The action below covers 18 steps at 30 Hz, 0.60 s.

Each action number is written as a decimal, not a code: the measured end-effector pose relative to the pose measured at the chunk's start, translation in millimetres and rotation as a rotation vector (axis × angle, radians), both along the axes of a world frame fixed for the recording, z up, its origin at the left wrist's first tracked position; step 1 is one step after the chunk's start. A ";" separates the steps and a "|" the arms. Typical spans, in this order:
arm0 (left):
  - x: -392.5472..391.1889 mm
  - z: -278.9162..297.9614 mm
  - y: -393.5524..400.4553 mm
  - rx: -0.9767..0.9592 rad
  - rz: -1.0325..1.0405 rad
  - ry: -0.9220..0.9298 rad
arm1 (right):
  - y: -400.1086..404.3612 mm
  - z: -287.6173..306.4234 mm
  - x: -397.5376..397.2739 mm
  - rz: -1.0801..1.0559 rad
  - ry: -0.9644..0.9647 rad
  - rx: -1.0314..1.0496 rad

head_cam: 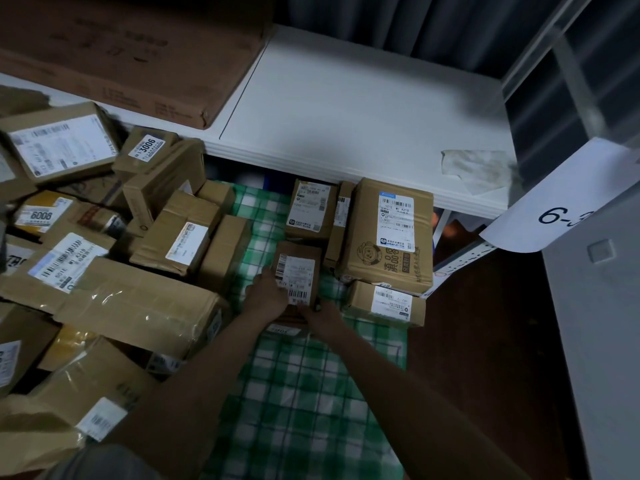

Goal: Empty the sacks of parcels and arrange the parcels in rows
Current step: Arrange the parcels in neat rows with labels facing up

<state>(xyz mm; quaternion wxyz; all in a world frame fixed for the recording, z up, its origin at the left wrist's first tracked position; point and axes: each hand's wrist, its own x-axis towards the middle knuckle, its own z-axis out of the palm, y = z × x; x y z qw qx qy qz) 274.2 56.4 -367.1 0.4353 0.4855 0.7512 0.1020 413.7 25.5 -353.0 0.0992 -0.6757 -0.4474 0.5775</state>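
A small brown cardboard parcel (297, 271) with a white barcode label stands on a green checked cloth (304, 393) at the middle of the view. My left hand (265, 294) grips its left side and my right hand (320, 315) holds its near bottom edge. Another flat parcel (284, 330) lies partly hidden under it. Beyond and to the right, several labelled parcels stand side by side: a small one (311, 209), a large one (388, 233) and a low one (386, 303).
A jumbled heap of cardboard parcels (104, 258) fills the left side. A white shelf board (363, 116) overhangs the far parcels and carries a big flat carton (131, 53). A white cabinet (595, 341) with a "6-" paper tag (561, 202) stands at the right, by dark floor.
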 end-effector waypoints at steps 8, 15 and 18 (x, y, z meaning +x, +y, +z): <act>5.2 -1.0 3.1 0.031 0.040 -0.230 | 9.5 -2.2 2.0 0.083 -0.006 0.024; 3.1 2.3 2.1 0.060 -0.019 -0.266 | 9.5 -3.9 6.3 0.143 -0.044 0.038; 3.4 3.6 2.3 0.046 -0.023 -0.231 | 8.7 1.9 8.1 0.146 -0.051 0.039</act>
